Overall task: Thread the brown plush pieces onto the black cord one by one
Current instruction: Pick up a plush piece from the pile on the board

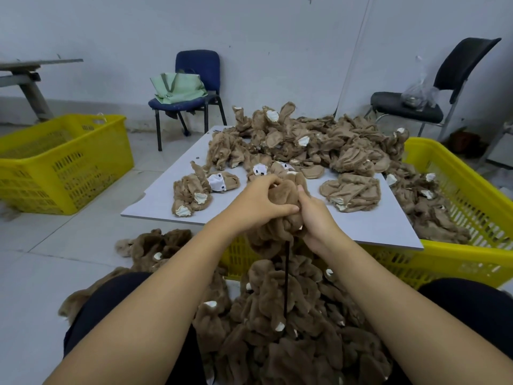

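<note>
Head view, seated person, both forearms reaching forward over the lap.

Left hand (262, 202): fingers curled over the top and left side of a brown plush piece (286, 191), thumb tip pressed against its lower edge. Grip is firm, fingers bunched, not spread.

Right hand (319, 220): fingers curled against the right side of the same piece, index finger raised along its edge. It grips the plush; whether it also pinches the cord cannot be told, since the fabric hides the fingertips.

Black cord (286, 276): hangs straight down from under the held piece, between the two wrists, into a heap of threaded plush (280, 329) lying on the lap between the person's dark trouser legs. The cord's upper end is hidden inside the held piece.

Grey board (155, 201): lies flat just beyond the hands, resting on a yellow crate (458, 262). On it, a large loose pile of unthreaded plush pieces (319, 143), some showing white inner patches; the pile spills over the board's right edge into the crate. A smaller cluster (194, 193) sits near the board's left front corner.

Floor, left: a second yellow crate (63, 165). More brown plush (155, 245) lies on the floor beside the left knee.

Back wall: blue chair (194, 87) with a green bag (177, 87) on the seat; black chair (433, 90) at right holding a clear plastic bag (419, 93).
</note>
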